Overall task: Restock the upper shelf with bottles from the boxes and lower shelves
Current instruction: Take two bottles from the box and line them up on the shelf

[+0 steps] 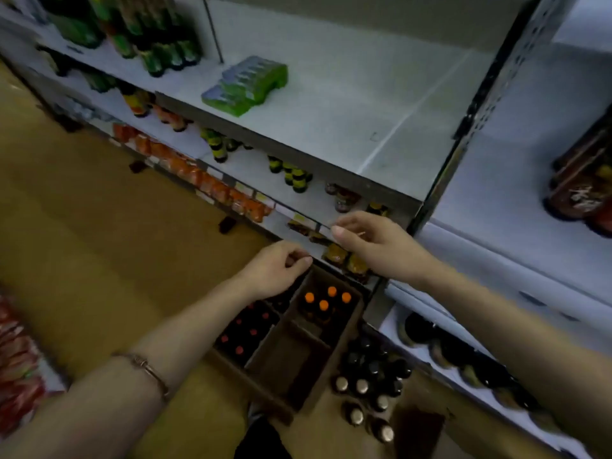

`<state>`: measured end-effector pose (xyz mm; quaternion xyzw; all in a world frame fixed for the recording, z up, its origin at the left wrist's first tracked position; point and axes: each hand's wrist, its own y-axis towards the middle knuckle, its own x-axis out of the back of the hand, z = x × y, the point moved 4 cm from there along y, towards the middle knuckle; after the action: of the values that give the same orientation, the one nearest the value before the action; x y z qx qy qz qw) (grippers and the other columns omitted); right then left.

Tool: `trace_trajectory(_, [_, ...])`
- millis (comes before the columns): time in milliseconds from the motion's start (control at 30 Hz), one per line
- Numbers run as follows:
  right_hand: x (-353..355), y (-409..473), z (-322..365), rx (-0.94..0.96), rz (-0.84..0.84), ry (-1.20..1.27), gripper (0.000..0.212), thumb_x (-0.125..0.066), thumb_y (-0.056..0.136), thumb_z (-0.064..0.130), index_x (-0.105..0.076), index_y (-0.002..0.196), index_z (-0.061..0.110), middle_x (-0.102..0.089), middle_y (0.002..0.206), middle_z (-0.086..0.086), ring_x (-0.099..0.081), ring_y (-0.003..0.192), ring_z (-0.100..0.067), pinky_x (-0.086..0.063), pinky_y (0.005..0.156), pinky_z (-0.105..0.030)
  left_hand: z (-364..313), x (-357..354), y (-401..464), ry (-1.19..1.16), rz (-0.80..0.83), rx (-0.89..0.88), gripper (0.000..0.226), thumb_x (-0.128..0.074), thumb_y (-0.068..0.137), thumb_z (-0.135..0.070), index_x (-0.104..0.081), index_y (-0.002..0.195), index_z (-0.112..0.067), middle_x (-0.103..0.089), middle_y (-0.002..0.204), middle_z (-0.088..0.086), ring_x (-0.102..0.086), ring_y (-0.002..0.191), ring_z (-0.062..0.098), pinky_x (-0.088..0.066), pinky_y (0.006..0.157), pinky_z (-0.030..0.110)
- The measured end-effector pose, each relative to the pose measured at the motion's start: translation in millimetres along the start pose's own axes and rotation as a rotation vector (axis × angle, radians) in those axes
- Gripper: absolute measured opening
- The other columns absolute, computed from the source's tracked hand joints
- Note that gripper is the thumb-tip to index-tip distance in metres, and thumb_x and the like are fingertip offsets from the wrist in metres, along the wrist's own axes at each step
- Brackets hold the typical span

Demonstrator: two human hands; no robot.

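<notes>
Overhead, a pale grey upper shelf (347,104) runs across the frame, most of its surface bare, with seams and a few scuff marks showing. On it, toward the left, lies a shrink-wrapped green pack (246,84), and further left stands a cluster of dark green bottles (165,48) beside a thin metal rod. Below the upper shelf, narrower lower shelves (251,173) carry yellow-labelled jars, dark jars and a row of orange packets along a price-tag strip. To the right of the upper shelf a perforated metal upright (506,77) separates it from a neighbouring white shelving bay holding dark bottles. The floor (82,210) is a dull yellowish-brown.

Beneath the upper shelf, on the floor, sits an open cardboard box (298,352) with dividers; orange-capped bottles (326,299) stand in its far compartment and red-capped bottles (245,332) in the left one. Just right of the box stand loose dark bottles with pale caps (367,392).

Both hands hover above the box, below the upper shelf's front edge. The left hand (278,266) has its fingers loosely curled and holds nothing I can make out; a bracelet (145,369) circles that forearm. The right hand (367,240) reaches toward the lower shelves, thumb and fingers drawn near together; whether it pinches anything cannot be told.
</notes>
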<state>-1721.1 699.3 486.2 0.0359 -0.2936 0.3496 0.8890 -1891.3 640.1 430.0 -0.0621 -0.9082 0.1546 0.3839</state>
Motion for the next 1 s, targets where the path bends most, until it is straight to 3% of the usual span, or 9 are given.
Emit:
trace_trajectory(100, [-19.9, 31.4, -19.7, -0.132, -0.068, -0.002, 0.032, -0.051, 0.097, 0.042, -0.059, 0.121, 0.023, -0.062, 0.112, 0.008, -0.059, 0.103, -0.008, -0.050, 0.090, -0.029, 31.9, 2.4, 43.8, 0.038, 0.103, -0.027, 0.033, -0.049, 0.099, -0.032, -0.057, 0.124, -0.013, -0.055, 0.124, 0.003, -0.055, 0.111, 0.018, -0.047, 0.091, 0.029])
trace_trajectory(200, [-42.1, 47.7, -46.7, -0.249, -0.114, 0.037, 0.034, -0.051, 0.098, 0.041, -0.058, 0.125, 0.021, -0.060, 0.114, 0.007, -0.057, 0.106, -0.009, -0.044, 0.081, -0.018, 62.1, -10.9, 82.2, 0.109, 0.209, -0.016, 0.036, -0.050, 0.099, -0.033, -0.052, 0.130, -0.015, -0.047, 0.132, 0.004, -0.053, 0.117, 0.021, -0.046, 0.099, 0.034])
trace_trajectory(400, [-86.7, 73.1, -127.4, -0.370, -0.062, -0.038, 0.035, -0.050, 0.100, 0.034, -0.056, 0.129, 0.014, -0.063, 0.123, -0.005, -0.057, 0.108, -0.016, -0.042, 0.080, -0.022, 115.5, -66.3, 140.6, 0.149, 0.260, -0.102, 0.036, -0.049, 0.099, -0.025, -0.051, 0.135, -0.018, -0.042, 0.137, 0.006, -0.048, 0.123, 0.022, -0.037, 0.099, 0.023])
trace_trajectory(533, [-116.9, 93.7, -189.4, -0.409, -0.039, -0.017, 0.036, -0.050, 0.100, 0.033, -0.052, 0.132, 0.016, -0.061, 0.118, -0.001, -0.052, 0.101, -0.010, -0.039, 0.066, -0.004, 161.9, -110.0, 173.8, 0.158, 0.276, -0.037, 0.039, -0.048, 0.100, -0.026, -0.047, 0.138, -0.021, -0.037, 0.142, 0.006, -0.047, 0.125, 0.023, -0.040, 0.103, 0.028])
trace_trajectory(567, [-125.4, 99.4, -205.7, -0.422, -0.036, 0.003, 0.037, -0.050, 0.100, 0.033, -0.051, 0.133, 0.017, -0.059, 0.118, 0.001, -0.052, 0.101, -0.009, -0.038, 0.065, -0.005, 173.9, -122.0, 181.4, 0.170, 0.291, -0.023, 0.040, -0.047, 0.100, -0.028, -0.045, 0.139, -0.022, -0.035, 0.143, 0.005, -0.046, 0.126, 0.023, -0.040, 0.103, 0.029])
trace_trajectory(733, [-177.3, 132.4, -299.5, -0.458, -0.078, 0.039, 0.036, -0.052, 0.099, 0.032, -0.052, 0.132, 0.017, -0.060, 0.125, -0.002, -0.058, 0.114, -0.021, -0.045, 0.092, -0.029, 241.3, -182.5, 218.4, 0.246, 0.344, -0.010, 0.047, -0.044, 0.101, -0.029, -0.034, 0.146, -0.026, -0.030, 0.148, 0.004, -0.041, 0.129, 0.024, -0.038, 0.103, 0.032])
trace_trajectory(867, [-225.0, 153.8, -371.1, -0.467, -0.062, 0.020, 0.037, -0.054, 0.099, 0.028, -0.051, 0.134, 0.014, -0.056, 0.133, -0.006, -0.057, 0.114, -0.021, -0.039, 0.077, -0.014, 289.3, -228.6, 252.6, 0.231, 0.326, -0.033, 0.051, -0.049, 0.099, -0.023, -0.033, 0.147, -0.028, -0.029, 0.146, 0.006, -0.047, 0.123, 0.025, -0.037, 0.097, 0.024])
trace_trajectory(1000, [-272.7, 177.8, -438.0, -0.494, -0.043, 0.023, 0.039, -0.054, 0.098, 0.029, -0.049, 0.134, 0.013, -0.054, 0.133, -0.010, -0.056, 0.116, -0.027, -0.040, 0.083, -0.025, 334.0, -275.3, 290.0, 0.278, 0.353, -0.020, 0.058, -0.052, 0.097, -0.022, -0.028, 0.150, -0.028, -0.022, 0.152, 0.007, -0.040, 0.131, 0.028, -0.038, 0.107, 0.033])
